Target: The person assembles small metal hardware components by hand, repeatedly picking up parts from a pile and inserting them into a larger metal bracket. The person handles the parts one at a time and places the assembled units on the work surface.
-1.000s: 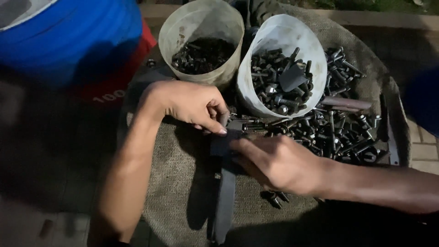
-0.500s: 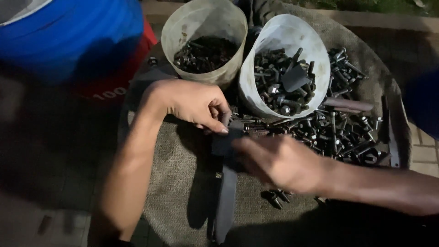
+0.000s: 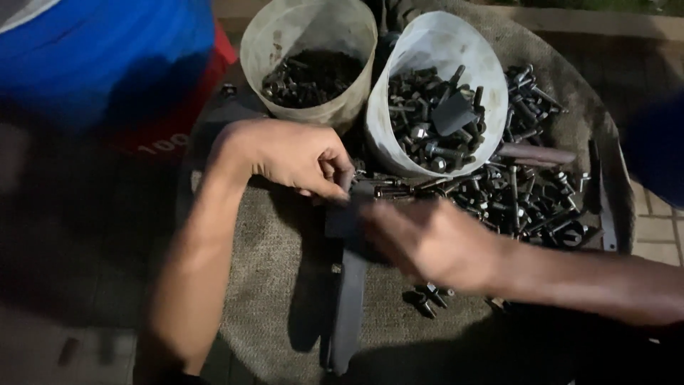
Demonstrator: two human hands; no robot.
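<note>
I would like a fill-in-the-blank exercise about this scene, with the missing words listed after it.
1. The left hand pinches the top of a long, dark, flat ____ bar.
2. Behind the hands stand ____ plastic tubs of bolts: the left tub and the right tub.
3. Loose bolts lie on the ____ side of the rough cloth.
4. The right hand looks ____.

Missing words: metal; two; right; blurred

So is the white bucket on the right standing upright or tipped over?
Tipped. The white bucket leans toward the camera, its mouth facing up and forward, showing dark bolts inside, with loose bolts piled beside it.
</note>
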